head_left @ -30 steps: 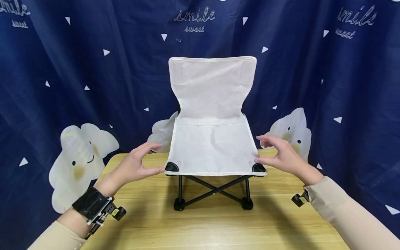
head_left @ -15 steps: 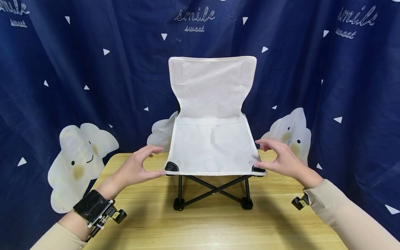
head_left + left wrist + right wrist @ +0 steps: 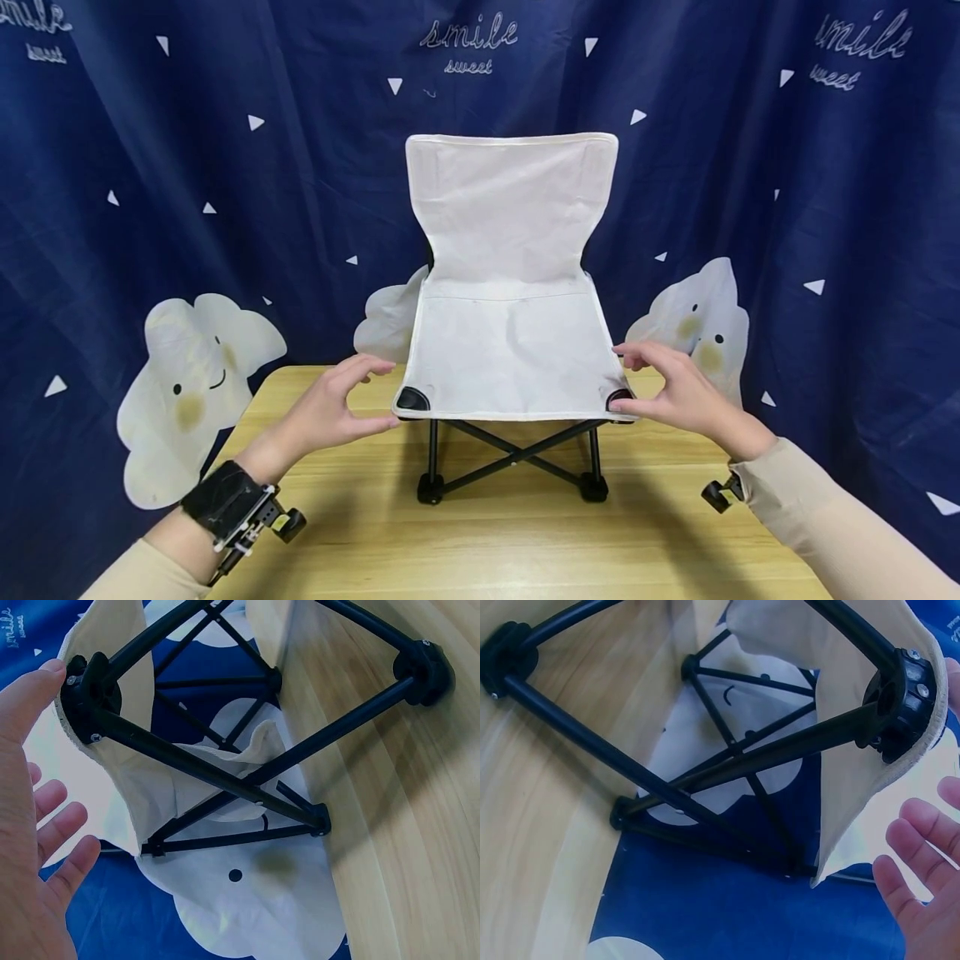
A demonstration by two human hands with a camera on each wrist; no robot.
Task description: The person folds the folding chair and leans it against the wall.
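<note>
Chair (image 3: 512, 279): stands upright and unfolded on the desk (image 3: 480, 558), its seat (image 3: 513, 358) towards you, the curtain (image 3: 300, 167) behind.
Hands at the seat: you seem to be setting them to both front corners; neither grips yet.
Left hand (image 3: 330, 407): thumb and fingers spread apart; the thumb tip appears to touch the left corner (image 3: 413, 400), the fingers just beside the seat edge.
Right hand (image 3: 678, 390): also spread; the thumb lies over the right corner (image 3: 618, 396); how firmly, you cannot tell.
Next at the corners: a sure hold calls for closing fingers and thumbs evenly on both sides.
Right thumb, against a second ago: lower, on the corner instead of the side edge; the chair stays put.
</note>
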